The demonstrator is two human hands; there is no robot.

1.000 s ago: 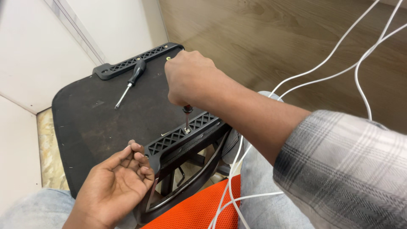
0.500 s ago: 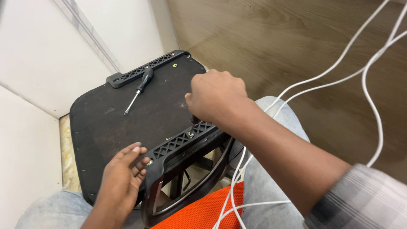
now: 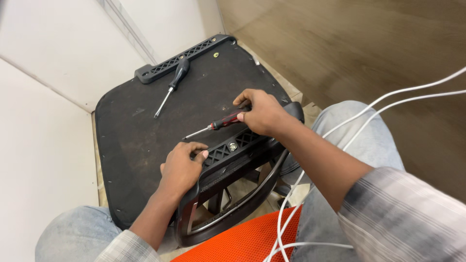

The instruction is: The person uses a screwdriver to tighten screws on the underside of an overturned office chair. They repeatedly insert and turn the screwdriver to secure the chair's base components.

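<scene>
The near bracket [image 3: 228, 150] had its screw [image 3: 233, 145] in, the right hand [image 3: 262, 112] gripped a screwdriver [image 3: 218, 123], and the left hand [image 3: 182, 167] pressed the bracket with fingers curled.

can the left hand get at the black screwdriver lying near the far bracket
Probably yes. The left hand rests on the near bracket holding nothing, and the bare seat underside between it and the black screwdriver carries no obstacle. The right hand, holding the red-handled screwdriver, sits off to the side.
</scene>
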